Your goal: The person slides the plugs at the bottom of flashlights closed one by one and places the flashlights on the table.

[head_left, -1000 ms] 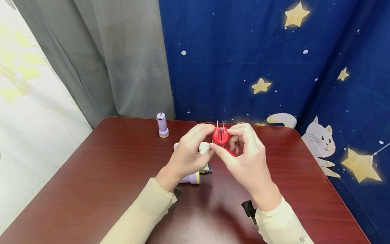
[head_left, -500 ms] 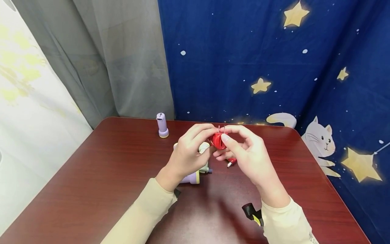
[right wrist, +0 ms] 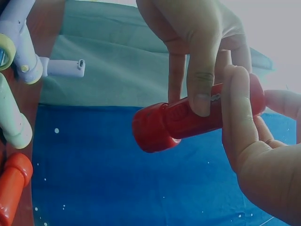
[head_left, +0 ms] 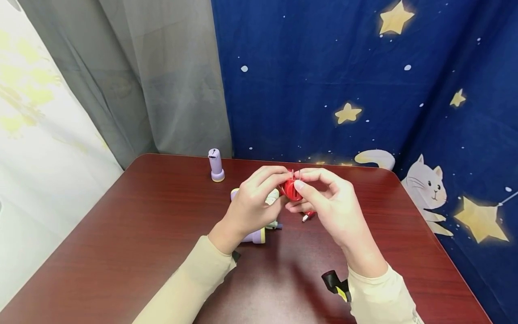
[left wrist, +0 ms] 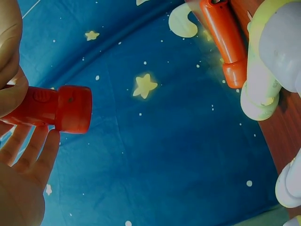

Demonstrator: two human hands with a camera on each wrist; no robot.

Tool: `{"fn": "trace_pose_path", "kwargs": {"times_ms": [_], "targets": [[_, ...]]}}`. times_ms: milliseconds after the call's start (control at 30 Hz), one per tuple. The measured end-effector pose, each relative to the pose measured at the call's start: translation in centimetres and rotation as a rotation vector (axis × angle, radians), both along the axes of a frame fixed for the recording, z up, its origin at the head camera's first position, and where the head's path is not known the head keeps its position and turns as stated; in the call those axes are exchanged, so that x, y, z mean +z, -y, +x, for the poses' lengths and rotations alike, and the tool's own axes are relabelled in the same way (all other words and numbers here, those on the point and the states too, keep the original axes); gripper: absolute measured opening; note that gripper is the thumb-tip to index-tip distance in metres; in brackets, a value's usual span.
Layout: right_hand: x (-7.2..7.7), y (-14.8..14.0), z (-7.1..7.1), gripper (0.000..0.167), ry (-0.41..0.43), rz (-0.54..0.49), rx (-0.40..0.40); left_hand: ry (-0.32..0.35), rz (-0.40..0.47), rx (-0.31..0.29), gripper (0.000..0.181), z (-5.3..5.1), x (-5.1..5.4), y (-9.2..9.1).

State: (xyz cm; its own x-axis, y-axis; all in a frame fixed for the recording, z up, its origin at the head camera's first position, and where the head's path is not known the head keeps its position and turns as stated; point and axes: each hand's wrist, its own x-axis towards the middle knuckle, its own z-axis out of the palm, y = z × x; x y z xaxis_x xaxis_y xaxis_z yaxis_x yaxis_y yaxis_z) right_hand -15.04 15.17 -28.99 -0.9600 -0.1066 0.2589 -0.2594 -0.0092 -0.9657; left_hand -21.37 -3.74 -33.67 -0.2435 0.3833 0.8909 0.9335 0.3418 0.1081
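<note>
A red flashlight (head_left: 292, 190) with a fold-out plug is held above the table, its two metal prongs pointing up and its slotted end facing the head camera. My left hand (head_left: 255, 195) grips its side, with the thumb along the red body in the right wrist view. My right hand (head_left: 333, 204) holds the plug end, the thumb pressing on the slotted face beside the prongs. In the right wrist view the wider head of the red flashlight (right wrist: 176, 115) juts past the fingers. Much of the body is covered by fingers in the head view.
A purple flashlight (head_left: 216, 166) stands upright at the table's back. Behind my left hand lie a second purple flashlight (head_left: 254, 236) and a pale green one (head_left: 272, 224), partly hidden. Another red flashlight (left wrist: 225, 42) lies on the brown table (head_left: 133, 234). Curtains hang beyond the table edge.
My right hand has shifted its hold, its thumb coming up onto the slotted face of the red flashlight. The flashlight has dropped slightly and turned. The other red flashlight's end now shows below.
</note>
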Motion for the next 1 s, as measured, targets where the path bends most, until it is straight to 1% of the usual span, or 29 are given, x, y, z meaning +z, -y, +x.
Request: {"fn": "trace_pose_path", "kwargs": {"times_ms": [167,367,467,733,1000], "targets": [[0.1,-0.08,0.06,0.026,0.015,-0.009,0.009,0.0,-0.005,0.004,0.037,0.05,-0.05,-0.09],[0.16,0.05,0.13,0.013,0.005,-0.041,-0.015,0.001,-0.009,0.0,0.037,0.19,-0.02,-0.09],[0.14,0.14,0.22,0.01,-0.006,-0.072,-0.03,-0.009,-0.012,-0.002,0.037,0.27,0.11,-0.15],[-0.02,0.2,0.3,0.018,-0.024,-0.131,-0.001,-0.024,0.0,0.0,0.035,0.25,0.29,-0.14],[-0.04,0.22,0.3,0.024,-0.019,-0.14,0.03,-0.013,0.011,0.008,0.034,0.27,0.32,-0.05]]}}
